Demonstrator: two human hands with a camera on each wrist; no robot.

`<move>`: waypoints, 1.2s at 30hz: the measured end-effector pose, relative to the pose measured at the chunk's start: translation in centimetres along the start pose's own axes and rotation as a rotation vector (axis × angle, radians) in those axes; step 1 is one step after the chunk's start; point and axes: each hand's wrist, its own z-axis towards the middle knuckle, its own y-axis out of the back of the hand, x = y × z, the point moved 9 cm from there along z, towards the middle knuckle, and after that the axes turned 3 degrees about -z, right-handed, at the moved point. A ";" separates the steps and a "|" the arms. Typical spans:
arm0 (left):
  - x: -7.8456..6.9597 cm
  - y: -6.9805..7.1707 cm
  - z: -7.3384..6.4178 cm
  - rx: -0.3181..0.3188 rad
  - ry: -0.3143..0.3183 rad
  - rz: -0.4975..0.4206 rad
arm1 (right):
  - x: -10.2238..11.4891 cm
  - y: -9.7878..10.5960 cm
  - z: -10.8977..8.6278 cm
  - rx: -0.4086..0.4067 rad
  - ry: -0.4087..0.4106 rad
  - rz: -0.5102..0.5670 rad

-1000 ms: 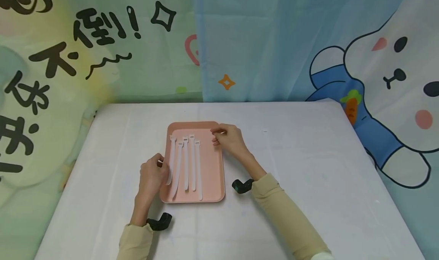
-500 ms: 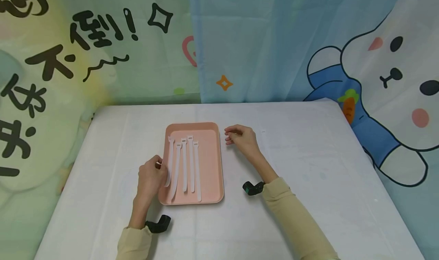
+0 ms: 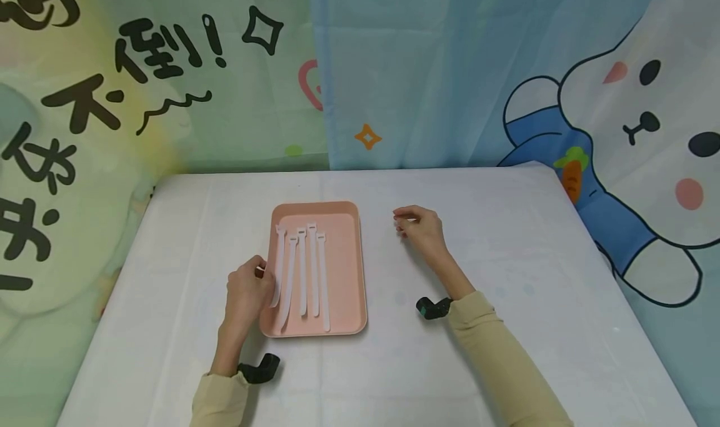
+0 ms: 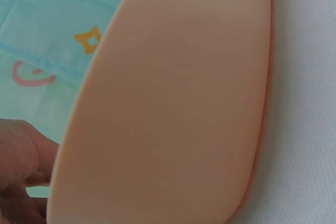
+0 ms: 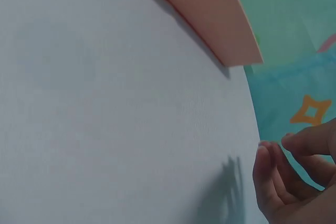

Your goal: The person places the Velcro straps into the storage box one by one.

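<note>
A pink rectangular tray (image 3: 349,271) lies on the white table. In its left part are several slim white plastic knives (image 3: 324,289), side by side along the tray's length. My left hand (image 3: 249,289) holds the tray's left rim, its fingers curled there. In the left wrist view the outer wall of the tray (image 4: 168,98) fills most of the picture, and part of my left hand (image 4: 21,166) shows at its upper edge. My right hand (image 3: 422,230) hovers right of the tray, fingers loosely bent with nothing between them; the right wrist view shows that hand (image 5: 294,177) apart from the tray.
A white cloth covers the table (image 3: 506,239). Behind it hangs a printed curtain (image 3: 422,70) with cartoon figures and lettering. A black wrist camera (image 3: 261,369) is on the left wrist and another black camera (image 3: 433,308) on the right.
My right hand has moved away from the tray's upper right edge, out over the table to the right. The left hand and the knives stay where they were.
</note>
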 end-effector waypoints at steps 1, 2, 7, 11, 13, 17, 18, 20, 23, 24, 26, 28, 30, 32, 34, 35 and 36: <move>0.0 0.0 0.0 0.002 0.001 -0.003 | -0.2 0.4 0.0 -0.014 -0.002 -0.016; 0.0 0.0 0.0 0.003 0.001 -0.005 | -0.5 0.8 0.0 -0.027 -0.007 -0.033; -0.1 -0.1 -0.1 0.006 0.006 -0.014 | -1.4 2.9 0.1 -0.096 -0.010 -0.139; -0.1 0.0 -0.1 0.012 0.010 -0.018 | -2.2 4.4 0.3 -0.156 -0.023 -0.190; -0.1 0.0 0.0 0.015 0.009 -0.017 | -2.5 5.0 0.3 -0.183 -0.037 -0.194; -0.1 0.1 0.0 0.012 0.004 -0.013 | -3.2 6.1 0.4 -0.210 -0.080 -0.188; -0.2 0.1 0.1 0.012 0.003 -0.012 | -3.2 6.2 0.4 -0.212 -0.086 -0.189; -0.2 0.2 0.1 0.008 0.003 -0.009 | -3.4 6.3 0.6 -0.207 -0.098 -0.192; -0.2 0.2 0.1 0.005 -0.001 -0.009 | -3.6 6.3 0.8 -0.196 -0.105 -0.196; -0.2 0.2 0.1 0.003 -0.003 -0.008 | -3.7 6.3 0.8 -0.192 -0.107 -0.196; -0.2 0.1 0.1 0.004 -0.004 -0.008 | -3.9 6.2 0.8 -0.186 -0.111 -0.189; -0.2 0.1 0.1 0.006 -0.005 -0.010 | -4.0 6.2 0.8 -0.187 -0.109 -0.184; -0.2 0.1 0.1 0.006 -0.004 -0.010 | -4.0 6.2 0.7 -0.184 -0.106 -0.177; -0.1 0.0 0.1 0.008 -0.002 -0.011 | -4.1 6.1 0.7 -0.181 -0.103 -0.174; 0.0 0.0 0.0 0.009 -0.001 -0.012 | -4.0 6.1 0.7 -0.178 -0.096 -0.177; 0.0 0.0 0.0 0.009 0.000 -0.011 | -4.0 6.0 0.7 -0.174 -0.093 -0.179; 0.0 0.0 0.0 0.010 0.001 -0.010 | -3.9 6.0 0.7 -0.172 -0.089 -0.180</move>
